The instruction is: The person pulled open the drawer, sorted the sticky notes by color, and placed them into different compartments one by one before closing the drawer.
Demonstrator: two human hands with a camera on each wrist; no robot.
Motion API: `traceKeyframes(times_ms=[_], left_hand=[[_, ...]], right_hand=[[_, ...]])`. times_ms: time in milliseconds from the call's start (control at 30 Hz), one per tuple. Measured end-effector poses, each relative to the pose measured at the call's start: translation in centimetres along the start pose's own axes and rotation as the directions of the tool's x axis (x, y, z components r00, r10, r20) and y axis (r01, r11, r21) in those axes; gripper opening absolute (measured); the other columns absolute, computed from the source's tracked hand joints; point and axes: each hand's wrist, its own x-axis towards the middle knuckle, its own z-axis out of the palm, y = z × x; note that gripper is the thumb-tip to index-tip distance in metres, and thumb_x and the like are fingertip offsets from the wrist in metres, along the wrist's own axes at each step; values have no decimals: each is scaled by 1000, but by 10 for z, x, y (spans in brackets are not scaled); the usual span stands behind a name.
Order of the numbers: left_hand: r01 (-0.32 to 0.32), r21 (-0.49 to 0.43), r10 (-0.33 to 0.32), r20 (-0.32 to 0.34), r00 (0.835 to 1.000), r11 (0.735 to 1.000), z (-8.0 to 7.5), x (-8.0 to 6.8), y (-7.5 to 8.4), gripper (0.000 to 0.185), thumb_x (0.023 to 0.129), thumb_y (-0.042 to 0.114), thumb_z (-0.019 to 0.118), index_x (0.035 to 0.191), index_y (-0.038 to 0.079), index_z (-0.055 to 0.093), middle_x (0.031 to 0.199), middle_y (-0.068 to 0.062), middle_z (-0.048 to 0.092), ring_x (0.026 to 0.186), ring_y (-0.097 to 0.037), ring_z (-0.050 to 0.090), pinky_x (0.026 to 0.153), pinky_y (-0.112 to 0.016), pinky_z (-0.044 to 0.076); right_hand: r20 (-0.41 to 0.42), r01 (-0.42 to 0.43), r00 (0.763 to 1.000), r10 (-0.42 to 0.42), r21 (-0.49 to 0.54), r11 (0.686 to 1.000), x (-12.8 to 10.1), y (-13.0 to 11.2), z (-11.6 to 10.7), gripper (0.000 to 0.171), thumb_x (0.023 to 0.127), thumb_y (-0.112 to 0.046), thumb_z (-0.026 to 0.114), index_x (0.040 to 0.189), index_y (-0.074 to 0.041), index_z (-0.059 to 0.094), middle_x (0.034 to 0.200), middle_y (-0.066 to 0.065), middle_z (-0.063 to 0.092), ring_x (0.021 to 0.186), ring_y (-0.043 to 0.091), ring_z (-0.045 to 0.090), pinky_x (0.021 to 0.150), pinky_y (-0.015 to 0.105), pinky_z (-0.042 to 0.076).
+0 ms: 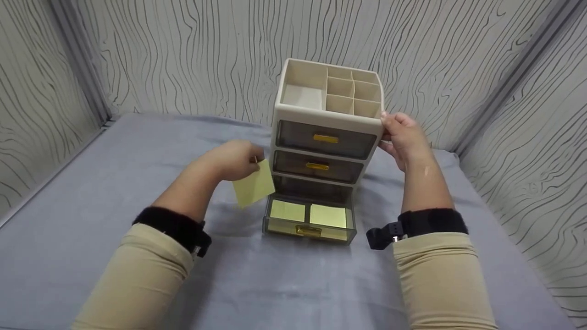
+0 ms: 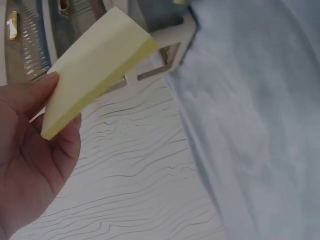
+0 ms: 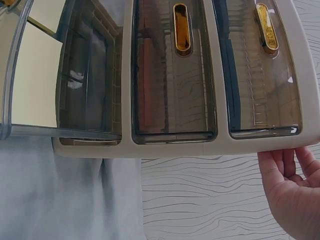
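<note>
A cream desk organiser (image 1: pixel 326 120) with three smoky drawers stands on the grey cloth (image 1: pixel 114 183). Its bottom drawer (image 1: pixel 307 221) is pulled out and holds two yellow note pads (image 1: pixel 328 215). My left hand (image 1: pixel 231 160) pinches a yellow sticky-note pad (image 1: pixel 254 188) just left of the open drawer; in the left wrist view the pad (image 2: pixel 97 65) sits between thumb and fingers. My right hand (image 1: pixel 403 137) rests against the organiser's upper right corner, thumb on the top rim; in the right wrist view its fingers (image 3: pixel 290 185) lie against the organiser's side (image 3: pixel 210 150).
Wood-grain patterned walls (image 1: pixel 183 55) close in the cloth-covered table at the back and both sides. The two upper drawers (image 1: pixel 323 140) are closed, with amber handles. The top tray's compartments (image 1: pixel 353 94) look empty.
</note>
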Motion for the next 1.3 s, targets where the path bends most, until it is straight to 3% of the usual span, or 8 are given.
traceKeyframes(times_ms=[333,633,833,1000,1300], left_hand=[[-71,-78,69,-32,997,994,11,17,26,13,88,6,51,95,4,62,82,-6,57,74,-19,51,69,-33,43],[-169,-26,168,-47,985,985,34,33,42,20,87,-1,46,94,5,63,88,-6,61,81,-20,55,77,-35,46],[-161,-21,162,10,987,987,49,39,48,32,90,-3,43,109,9,66,110,-7,65,105,-22,58,91,-34,45],[-161,18,159,67,985,987,59,40,47,32,90,-3,44,108,10,67,109,-5,65,104,-21,59,90,-31,46],[-90,23,85,160,983,996,70,41,48,38,87,-6,43,110,12,66,113,-3,64,110,-19,56,93,-30,43]], right_hand=[[11,8,1000,-9,52,999,-2,0,-2,23,93,-29,52,84,-8,48,85,4,54,83,15,53,97,41,39],[3,7,1000,-7,48,999,0,0,0,22,94,-26,51,82,-9,48,85,4,54,84,16,53,97,40,40],[-6,-2,1000,2,35,999,0,1,0,21,94,-26,51,83,-8,48,87,5,54,86,17,52,97,40,40],[-9,-4,1000,4,13,1000,1,2,1,21,94,-27,50,85,-8,47,90,6,54,90,18,52,97,39,40],[-4,-13,1000,13,3,1000,2,1,1,25,94,-33,50,90,-8,47,94,7,52,92,17,52,95,36,42]])
